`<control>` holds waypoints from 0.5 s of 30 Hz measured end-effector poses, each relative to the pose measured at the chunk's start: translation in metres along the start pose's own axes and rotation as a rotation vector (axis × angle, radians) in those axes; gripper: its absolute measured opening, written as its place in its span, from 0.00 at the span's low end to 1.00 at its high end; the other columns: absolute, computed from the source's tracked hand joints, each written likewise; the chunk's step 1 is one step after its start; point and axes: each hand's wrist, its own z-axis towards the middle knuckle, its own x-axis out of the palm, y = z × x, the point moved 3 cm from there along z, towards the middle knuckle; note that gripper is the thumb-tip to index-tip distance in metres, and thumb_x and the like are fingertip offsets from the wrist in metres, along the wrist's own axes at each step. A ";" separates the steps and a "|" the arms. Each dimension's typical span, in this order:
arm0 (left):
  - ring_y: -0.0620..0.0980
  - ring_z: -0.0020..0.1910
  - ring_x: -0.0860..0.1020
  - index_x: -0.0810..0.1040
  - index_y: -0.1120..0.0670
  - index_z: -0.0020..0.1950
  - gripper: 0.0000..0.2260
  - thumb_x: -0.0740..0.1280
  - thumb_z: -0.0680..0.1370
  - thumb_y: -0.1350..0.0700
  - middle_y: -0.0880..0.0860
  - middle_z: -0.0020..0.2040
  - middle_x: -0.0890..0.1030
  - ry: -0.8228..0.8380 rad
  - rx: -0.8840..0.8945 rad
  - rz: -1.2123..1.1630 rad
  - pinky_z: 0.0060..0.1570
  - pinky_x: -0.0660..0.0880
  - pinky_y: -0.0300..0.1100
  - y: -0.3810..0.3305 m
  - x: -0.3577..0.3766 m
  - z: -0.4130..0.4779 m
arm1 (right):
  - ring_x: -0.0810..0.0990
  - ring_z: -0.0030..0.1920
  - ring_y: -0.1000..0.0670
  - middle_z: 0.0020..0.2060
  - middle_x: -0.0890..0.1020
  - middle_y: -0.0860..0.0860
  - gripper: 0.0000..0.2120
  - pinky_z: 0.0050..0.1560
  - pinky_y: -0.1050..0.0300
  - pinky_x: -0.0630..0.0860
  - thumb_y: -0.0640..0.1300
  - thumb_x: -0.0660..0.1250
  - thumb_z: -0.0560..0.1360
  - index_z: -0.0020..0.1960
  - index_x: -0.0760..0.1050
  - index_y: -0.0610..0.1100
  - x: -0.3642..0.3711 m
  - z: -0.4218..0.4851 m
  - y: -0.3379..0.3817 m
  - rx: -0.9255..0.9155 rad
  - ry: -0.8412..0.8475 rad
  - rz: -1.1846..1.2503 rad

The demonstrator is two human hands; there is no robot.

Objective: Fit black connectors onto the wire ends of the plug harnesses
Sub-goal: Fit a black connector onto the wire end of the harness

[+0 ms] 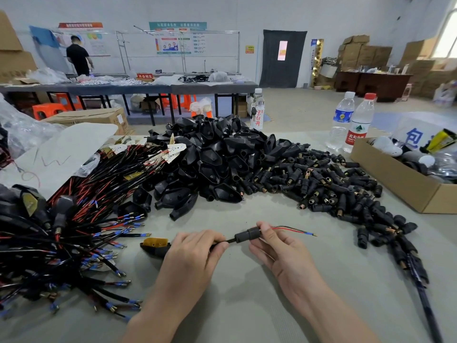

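Both hands hold one plug harness above the middle of the bench's near edge, with a black connector on it.

The left hand (195,246) is curled round the harness cable (226,241), with the yellow-faced plug (154,245) lying just behind it on the bench (235,305). The right hand (279,253) pinches the black connector (247,235) between thumb and fingers. Red and black wire ends (294,230) stick out of the connector's right side. A heap of harnesses (74,231) covers the left edge. Loose connectors (333,191) spread towards the right edge beside a cardboard box (395,184). Black plug shells (217,157) are piled mid-bench, and two water bottles (351,121) stand near the far edge.
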 end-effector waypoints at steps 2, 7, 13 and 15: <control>0.40 0.37 0.75 0.79 0.50 0.45 0.09 0.62 0.79 0.49 0.39 0.37 0.77 -0.007 -0.005 -0.004 0.46 0.69 0.40 -0.002 0.002 0.000 | 0.85 0.45 0.50 0.48 0.86 0.43 0.14 0.44 0.61 0.81 0.46 0.72 0.68 0.49 0.83 0.38 0.001 -0.001 -0.001 0.009 0.016 -0.007; 0.41 0.37 0.73 0.79 0.52 0.43 0.07 0.66 0.78 0.51 0.40 0.35 0.77 -0.041 -0.034 -0.020 0.46 0.68 0.38 -0.001 0.003 0.001 | 0.85 0.46 0.49 0.50 0.86 0.41 0.15 0.45 0.61 0.81 0.46 0.72 0.68 0.51 0.84 0.38 0.002 -0.001 0.000 0.010 0.029 -0.001; 0.41 0.37 0.73 0.79 0.53 0.44 0.11 0.62 0.79 0.48 0.42 0.37 0.78 -0.096 0.000 -0.016 0.46 0.69 0.37 -0.005 0.002 0.001 | 0.85 0.45 0.49 0.49 0.86 0.40 0.14 0.45 0.60 0.82 0.46 0.72 0.69 0.49 0.82 0.36 0.001 0.000 -0.001 0.006 0.011 0.006; 0.41 0.38 0.72 0.79 0.53 0.44 0.11 0.62 0.79 0.49 0.42 0.37 0.78 -0.094 -0.001 -0.009 0.45 0.69 0.37 -0.006 0.002 0.001 | 0.85 0.45 0.49 0.49 0.86 0.39 0.14 0.45 0.60 0.82 0.46 0.72 0.69 0.48 0.83 0.36 0.001 0.000 -0.001 0.001 0.023 0.004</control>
